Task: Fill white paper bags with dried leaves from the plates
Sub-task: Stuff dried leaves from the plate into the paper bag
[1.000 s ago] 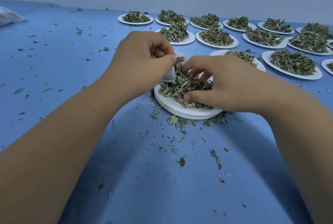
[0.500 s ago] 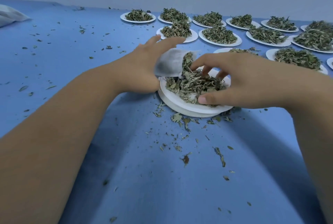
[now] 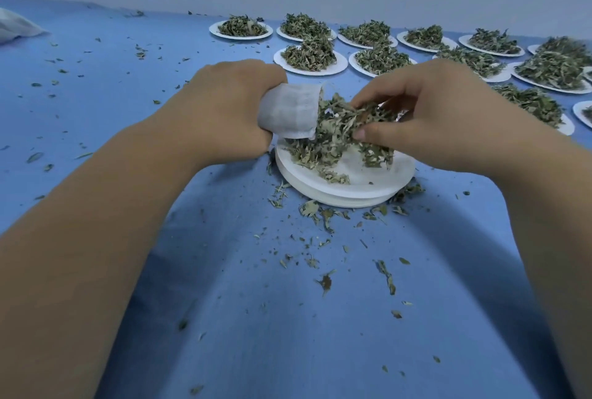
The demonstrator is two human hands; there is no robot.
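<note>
Leaf clump raised to the bag mouth, left grip tightened on the bag.

Lower frame: blue surface [image 3: 288,334] carried spilled leaf crumbs [image 3: 323,281]. Centre: the near plate [image 3: 352,187] showed bare white where half a second before leaves covered it. The right hand [image 3: 426,113] had lifted a clump of dried leaves [image 3: 346,123] off it, fingers [image 3: 378,133] pinched closed on the clump. The left hand [image 3: 224,110], its fingers stretched out half a second earlier, had curled tight round the white paper bag [image 3: 288,110]. The bag sat just above the plate's left edge, mouth facing right and touching the clump. Judged: stuffing step under way, this plate partly emptied, some leaves likely to drop back. Upper right: more plates [image 3: 310,57] stayed heaped, so most of the task remained.
</note>
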